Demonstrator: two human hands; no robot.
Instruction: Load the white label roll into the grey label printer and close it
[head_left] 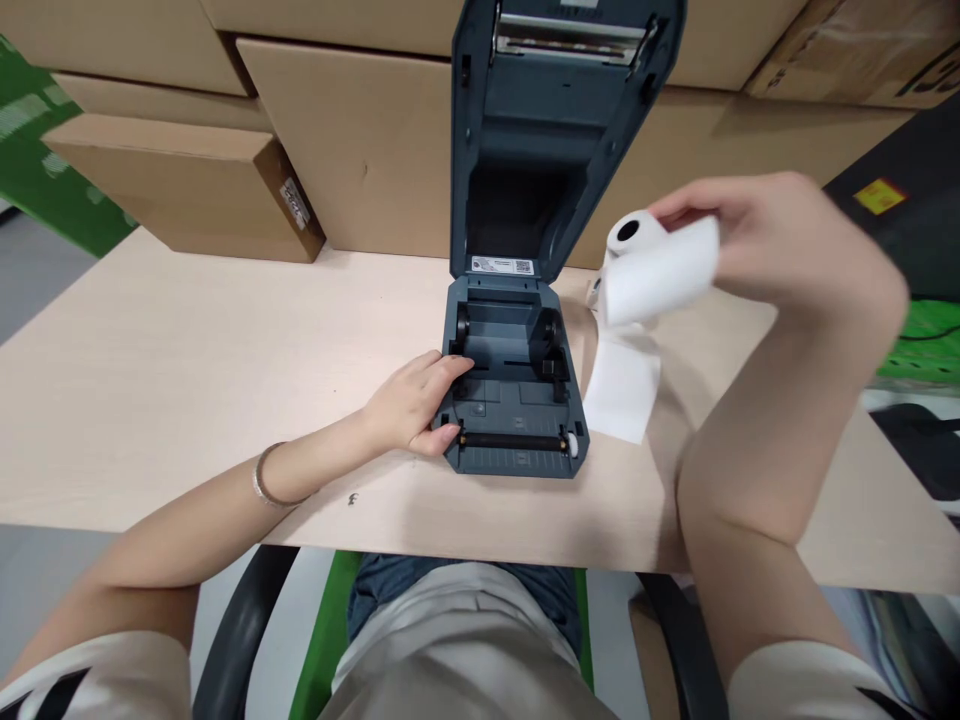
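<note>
A dark grey printer [517, 400] stands on the table with its lid [547, 130] raised and its inner bay showing. My left hand [420, 400] rests on the left edge of the bay, fingers apart, holding nothing loose. To the right of the printer, my right hand [720, 230] is closed on a white paper roll [660, 272], slightly blurred, above the table. Another white roll [634, 232] with a dark core shows just behind it. A strip of white paper [622, 385] hangs down onto the table beside the printer.
Cardboard boxes [352, 150] line the back of the pale table [187, 380], with a smaller box [187, 190] at the back left. A dark box with a yellow label [881, 196] stands at the right. A black object [919, 445] lies at the right edge.
</note>
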